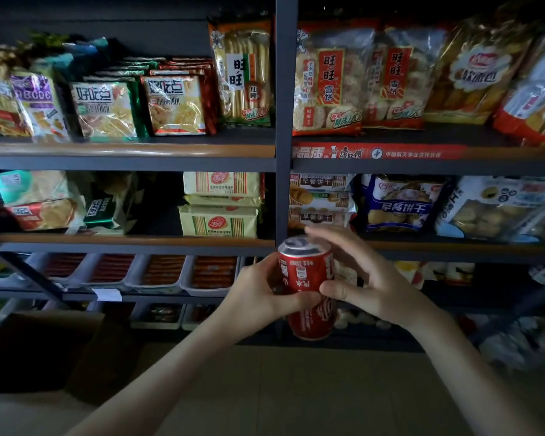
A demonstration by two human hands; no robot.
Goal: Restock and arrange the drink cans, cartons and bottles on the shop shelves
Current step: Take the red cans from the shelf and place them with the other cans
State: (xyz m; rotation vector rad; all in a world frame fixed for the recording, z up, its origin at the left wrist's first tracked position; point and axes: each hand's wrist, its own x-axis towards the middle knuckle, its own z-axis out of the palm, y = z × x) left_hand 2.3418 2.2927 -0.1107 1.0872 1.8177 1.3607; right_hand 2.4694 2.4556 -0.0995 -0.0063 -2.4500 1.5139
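Note:
A red cola can (302, 272) with a silver top is held upright, slightly tilted, in front of the dark shelf post (285, 121). My left hand (258, 297) grips its left side with the thumb across the front. My right hand (368, 278) holds its right side, fingers curled over the can's top rim and thumb pressed on the front. The can hangs at the level of the third shelf edge (132, 243), touching no shelf. Its middle is hidden by both thumbs.
The shelves hold snack goods: rice cracker bags (328, 77) up top, biscuit packs (219, 220) and breakfast biscuit bags (400, 204) below, white trays (158, 273) lower down. A brown cardboard box (38, 350) stands on the floor at the left. Pale floor tiles (280, 388) lie below.

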